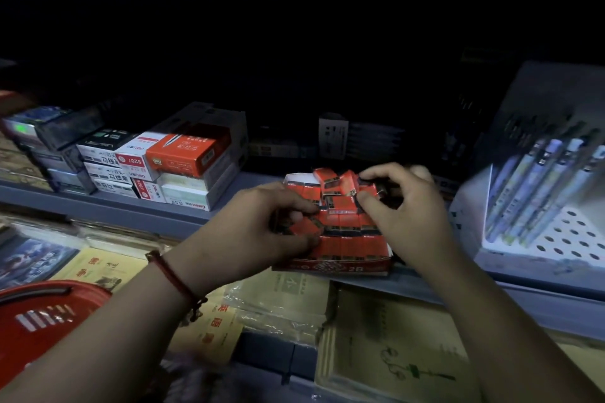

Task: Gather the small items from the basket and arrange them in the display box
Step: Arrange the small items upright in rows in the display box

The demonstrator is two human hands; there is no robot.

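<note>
A red display box (334, 266) marked 2B sits on the grey shelf, packed with rows of small red and black erasers (343, 242). Several loose erasers (334, 183) lie piled at its far end. My left hand (262, 226) rests over the box's left side, fingers curled around several erasers (304, 226). My right hand (406, 209) hovers over the right side, thumb and fingers pinching at a loose eraser (366, 186) in the pile. The red basket (42, 314) is at the lower left.
Stacked staple boxes (176, 160) stand on the shelf to the left. A white perforated stand of pens (543, 199) is on the right. Paper booklets (393, 347) and packets lie on the lower shelf beneath my arms. The back of the shelf is dark.
</note>
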